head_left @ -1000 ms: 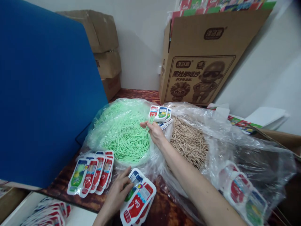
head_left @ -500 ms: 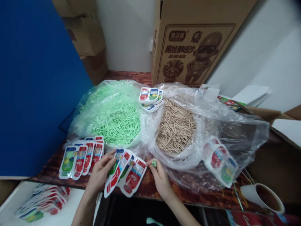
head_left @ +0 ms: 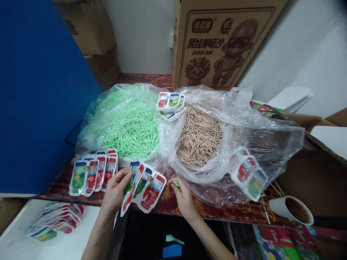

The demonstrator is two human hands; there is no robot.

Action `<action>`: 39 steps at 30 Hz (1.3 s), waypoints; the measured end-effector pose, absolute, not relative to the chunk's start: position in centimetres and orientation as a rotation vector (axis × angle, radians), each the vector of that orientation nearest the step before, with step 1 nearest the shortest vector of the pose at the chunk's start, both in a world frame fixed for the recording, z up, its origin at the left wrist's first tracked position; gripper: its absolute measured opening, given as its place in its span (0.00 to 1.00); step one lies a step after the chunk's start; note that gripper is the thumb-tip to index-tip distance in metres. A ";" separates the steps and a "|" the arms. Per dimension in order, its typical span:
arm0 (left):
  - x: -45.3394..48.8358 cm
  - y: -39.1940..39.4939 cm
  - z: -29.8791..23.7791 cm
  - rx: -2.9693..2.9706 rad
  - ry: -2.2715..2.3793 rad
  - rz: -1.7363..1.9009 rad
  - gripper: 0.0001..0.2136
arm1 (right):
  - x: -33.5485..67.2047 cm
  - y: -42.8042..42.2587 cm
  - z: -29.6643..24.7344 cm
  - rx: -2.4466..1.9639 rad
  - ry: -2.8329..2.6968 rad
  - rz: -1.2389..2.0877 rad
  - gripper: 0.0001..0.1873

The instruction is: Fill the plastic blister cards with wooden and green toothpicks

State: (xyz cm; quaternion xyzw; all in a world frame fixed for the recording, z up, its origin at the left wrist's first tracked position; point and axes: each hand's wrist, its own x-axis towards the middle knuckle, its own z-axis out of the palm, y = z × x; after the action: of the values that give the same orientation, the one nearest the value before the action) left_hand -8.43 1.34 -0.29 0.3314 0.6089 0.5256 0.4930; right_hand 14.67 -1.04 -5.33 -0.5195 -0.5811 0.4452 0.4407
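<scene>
My left hand (head_left: 117,187) pinches the left edge of several bottle-shaped candy packets (head_left: 150,191), printed red and green and fanned out over the table's front edge. To their right my right hand (head_left: 183,196) is closed round a small bundle of green sticks (head_left: 176,183), whose ends show at the fingers. It is apart from the packets. Beyond my hands lie a clear bag of loose green sticks (head_left: 135,130) and a clear bag of brown sticks (head_left: 200,137). More packets (head_left: 92,173) lie overlapped beside my left hand.
Packets (head_left: 170,101) rest between the bags, and others (head_left: 249,173) on the plastic at right. A paper cup (head_left: 291,210) of dark liquid lies tilted near the right front edge. Stacked packets (head_left: 56,220) sit on a white surface lower left. A large carton (head_left: 206,43) stands behind.
The view has shifted, so the table appears slightly higher. My right hand has turned a little, showing the ends of the green sticks. The left still grips the packets.
</scene>
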 end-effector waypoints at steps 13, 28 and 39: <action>-7.3 1.4 -0.2 0.672 1.430 1.328 0.16 | 14.9 -1.0 -6.0 -1.322 -1.426 1.115 0.09; -7.2 1.6 -1.9 0.886 1.478 1.283 0.14 | 15.0 -1.0 -6.0 -1.288 -1.431 1.118 0.10; -6.4 0.8 -1.2 1.471 1.443 1.082 0.08 | 14.9 -1.1 -6.2 -1.272 -1.390 1.147 0.08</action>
State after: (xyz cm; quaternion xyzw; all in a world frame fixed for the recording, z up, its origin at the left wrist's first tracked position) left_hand -6.35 0.78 -1.16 0.5804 0.5693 0.4268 0.3960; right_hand 14.93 -1.10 -6.25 -0.5146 -0.5625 0.4643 0.4508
